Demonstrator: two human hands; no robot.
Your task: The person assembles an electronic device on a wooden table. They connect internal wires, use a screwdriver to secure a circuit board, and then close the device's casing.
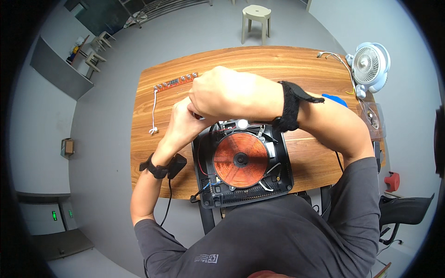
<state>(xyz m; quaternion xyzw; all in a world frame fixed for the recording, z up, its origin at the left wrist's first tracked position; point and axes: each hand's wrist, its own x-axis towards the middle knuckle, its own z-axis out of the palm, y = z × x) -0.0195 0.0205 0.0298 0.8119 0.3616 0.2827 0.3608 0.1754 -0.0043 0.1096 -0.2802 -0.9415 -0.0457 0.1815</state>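
An opened induction cooker (pixel 283 178) lies on the wooden table against my body, its round copper coil (pixel 241 162) bare within the black housing. Over its far left corner my two hands meet. My left hand (pixel 183 119) is closed, fingers mostly hidden behind the other hand. Crossing above it, my right hand (pixel 214 92) is also closed, its back toward me. A small dark and red bit (pixel 198 116) shows between them, too covered to name. Beyond them lies a narrow orange circuit board (pixel 174 82) with round buttons and a white cable (pixel 154 111).
A white fan (pixel 368 65) stands at the table's far right, near a clear plastic tray (pixel 372 119) and a blue object (pixel 334 100). Black straps circle both wrists; a black box (pixel 177 166) on the left one trails a cable. A stool (pixel 256 16) stands beyond the table.
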